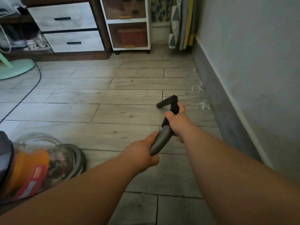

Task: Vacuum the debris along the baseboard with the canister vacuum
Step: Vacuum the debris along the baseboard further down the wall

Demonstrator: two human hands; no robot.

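Right of the grip, might have missed the debris (203,105) by the baseboard (227,117), having clenched right hand (176,117) round the wand (168,101) and left hand (142,151) round the hose (160,140), tip aimed leftward.

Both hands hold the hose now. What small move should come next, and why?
Probably turn the black nozzle rightward to the nearest white debris by the baseboard. Its open end points left, away from the scraps, while the right hand grips it and the left hand the hose.
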